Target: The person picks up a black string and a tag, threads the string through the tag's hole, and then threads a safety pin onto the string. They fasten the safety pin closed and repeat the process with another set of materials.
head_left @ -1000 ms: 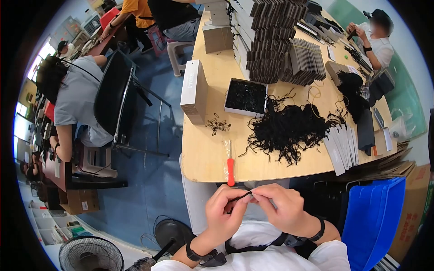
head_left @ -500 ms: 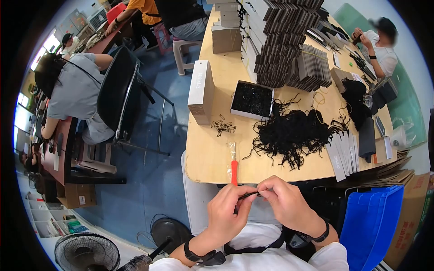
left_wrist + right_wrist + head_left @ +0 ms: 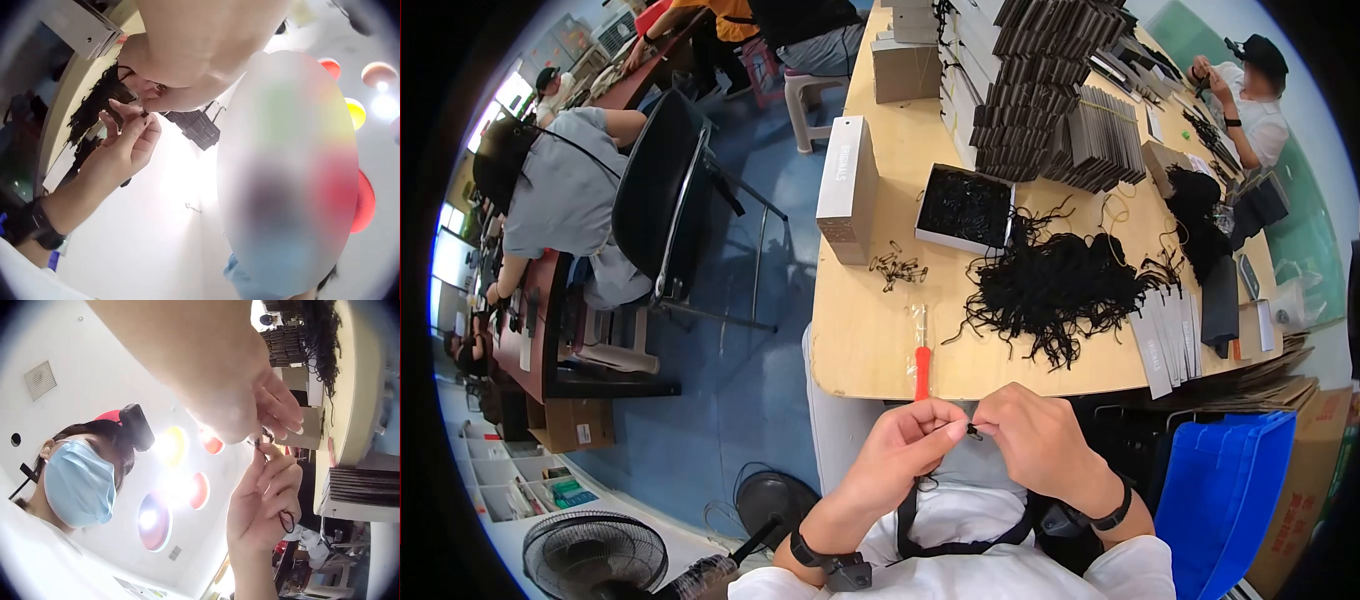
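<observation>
Both hands meet just in front of the table's near edge in the head view. My left hand (image 3: pixel 903 457) pinches a thin black cord (image 3: pixel 973 431) between thumb and forefinger, and a loop of it hangs below the palm. My right hand (image 3: pixel 1040 440) pinches the same cord at its tip, fingertips almost touching the left ones. In the right wrist view the cord's dark loop (image 3: pixel 287 521) curls out from the left hand's lower fingers. A heap of black cords (image 3: pixel 1060 290) lies on the table beyond, beside an open box of small black pieces (image 3: pixel 966 208).
On the table (image 3: pixel 850 360) are a red-handled tool (image 3: pixel 922 372), small metal pins (image 3: pixel 897 268), an upright grey box (image 3: pixel 847 190), tall stacks of grey card (image 3: pixel 1040 90) and fanned grey strips (image 3: pixel 1165 340). A blue bin (image 3: pixel 1225 500) stands at the right, a fan (image 3: pixel 595 555) at lower left. Other people sit around.
The left hand's fingers have shifted and its palm shows more, with the cord loop now hanging below. The right hand has turned so its back faces up more. Both still pinch the cord.
</observation>
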### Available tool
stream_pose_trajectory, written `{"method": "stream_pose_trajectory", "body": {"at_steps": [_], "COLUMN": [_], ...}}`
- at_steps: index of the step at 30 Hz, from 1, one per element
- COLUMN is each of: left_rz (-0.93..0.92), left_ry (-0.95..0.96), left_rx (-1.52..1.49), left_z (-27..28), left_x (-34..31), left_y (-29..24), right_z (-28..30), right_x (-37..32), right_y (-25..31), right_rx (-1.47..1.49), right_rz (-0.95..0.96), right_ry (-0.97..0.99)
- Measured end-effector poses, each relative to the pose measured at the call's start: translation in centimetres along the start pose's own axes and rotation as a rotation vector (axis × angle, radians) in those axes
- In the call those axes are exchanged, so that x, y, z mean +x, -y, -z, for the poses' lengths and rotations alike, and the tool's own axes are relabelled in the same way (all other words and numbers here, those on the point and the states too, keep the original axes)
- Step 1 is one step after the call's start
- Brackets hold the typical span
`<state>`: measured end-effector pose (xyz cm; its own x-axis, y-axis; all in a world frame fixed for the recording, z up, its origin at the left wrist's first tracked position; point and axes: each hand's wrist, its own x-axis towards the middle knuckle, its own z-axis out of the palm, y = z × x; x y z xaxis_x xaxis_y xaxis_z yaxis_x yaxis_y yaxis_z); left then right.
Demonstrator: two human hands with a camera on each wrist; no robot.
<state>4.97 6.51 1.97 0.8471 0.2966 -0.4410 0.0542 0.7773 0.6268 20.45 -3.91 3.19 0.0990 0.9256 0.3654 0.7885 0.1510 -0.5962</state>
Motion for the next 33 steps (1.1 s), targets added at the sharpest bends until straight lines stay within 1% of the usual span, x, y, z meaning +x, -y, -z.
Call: {"method": "stream_pose_trajectory", "body": {"at_steps": [1,3,4,6,10,16,18,21,22,24,28,30,31,33], "left_rz": [0.0,0.098,0.098,0.113,0.081,-0.001,-0.06,-0.091,-0.088,-0.149,-0.145,-0.223,-0.222,-0.285], "left_ry": [-0.001,0.065,0.065,0.03,0.0,-0.052,-0.076,-0.113,-0.112,-0.102,-0.085,-0.111,-0.11,-0.189], "left_rx": [0.001,-0.227,-0.227,-0.274,-0.284,-0.224,-0.165,-0.088,-0.088,-0.099,-0.125,-0.034,-0.035,0.141], "left_z": [0.1,0.2,0.2,-0.1,-0.2,-0.5,-0.7,-1.1,-1.2,-1.3,-1.3,-1.6,-1.6,-1.3], "left_x": [0.0,0.1,0.1,0.1,0.2,0.1,-0.1,-0.2,-0.1,-0.2,-0.1,-0.2,-0.2,-0.1], "left_y": [0.0,0.1,0.2,0.5,0.8,1.1,1.1,1.3,1.3,1.6,1.8,1.7,1.9,2.4], "right_z": [-0.1,-0.2,-0.3,-0.6,-1.0,-0.9,-0.9,-0.9,-0.9,-0.9,-0.7,-0.5,-0.4,-0.4], "right_x": [0.0,-0.1,-0.2,-0.3,-0.7,-0.8,-0.9,-1.0,-1.0,-1.0,-0.9,-1.1,-1.1,-1.2], "right_y": [-0.1,-0.2,-0.2,-0.3,-0.8,-0.7,-0.7,-0.6,-0.5,-0.5,-0.4,-0.5,-0.6,-0.8], "right_rx": [0.002,-0.072,-0.072,-0.081,-0.067,-0.042,-0.036,-0.006,-0.006,-0.014,-0.067,-0.126,-0.127,-0.144], "right_rz": [0.0,0.089,0.088,0.138,0.156,0.165,0.162,0.149,0.146,0.152,0.17,0.2,0.199,0.241], "right_ry": [0.0,-0.069,-0.069,-0.147,-0.189,-0.203,-0.196,-0.195,-0.196,-0.202,-0.208,-0.194,-0.193,-0.177]}}
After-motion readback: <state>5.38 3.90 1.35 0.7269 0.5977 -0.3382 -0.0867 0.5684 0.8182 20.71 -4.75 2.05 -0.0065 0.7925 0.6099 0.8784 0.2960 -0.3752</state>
